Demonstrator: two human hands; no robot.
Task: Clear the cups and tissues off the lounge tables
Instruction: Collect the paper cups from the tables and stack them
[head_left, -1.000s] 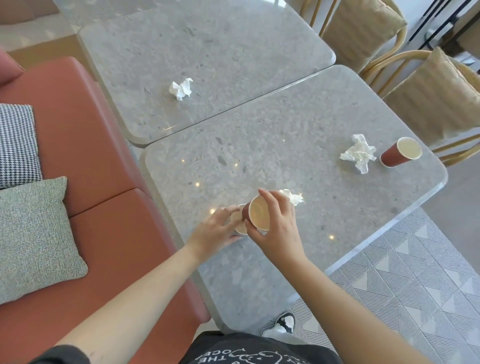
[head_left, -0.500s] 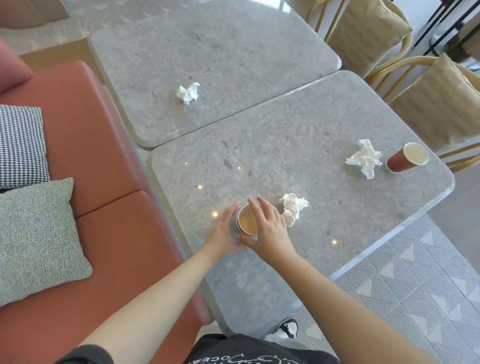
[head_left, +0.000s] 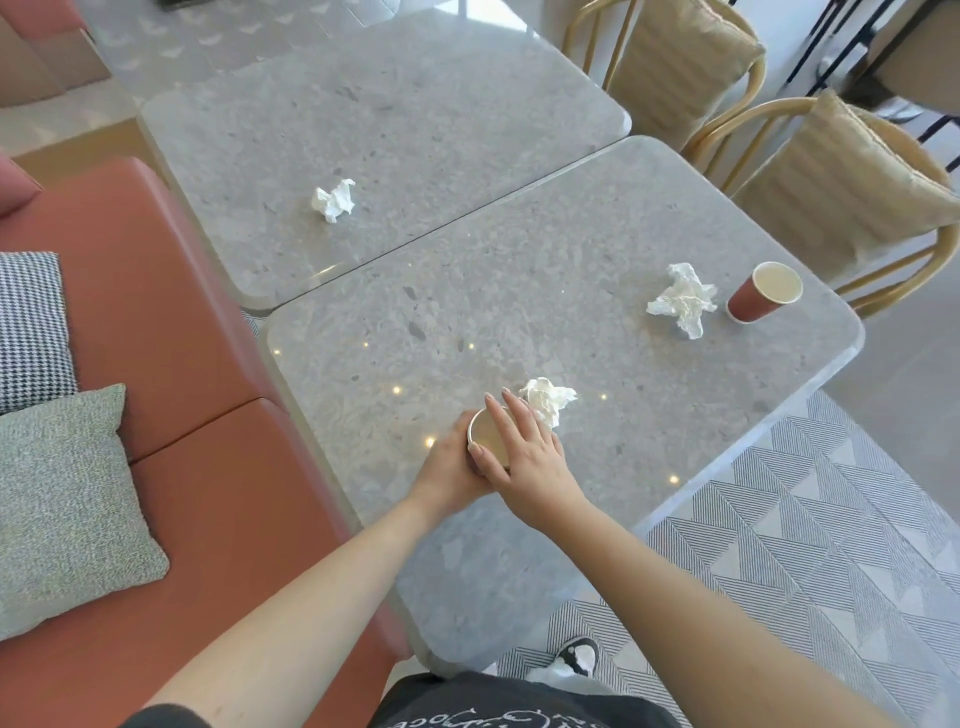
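Left hand curled round a paper cup near the near table's front edge, right hand with straight fingers laid over its rim, crumpled tissue just beyond, second tissue beside a red cup far right, third tissue on the far table.

Terracotta sofa with cushions left, rattan chairs right, patterned grey rug below

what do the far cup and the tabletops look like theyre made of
Far cup: likely paper, matte red-brown outside, pale cream inside, thin rolled rim. Near tabletop and far tabletop: grey speckled stone or terrazzo look, glossy, mirroring ceiling lights; possibly a laminate.
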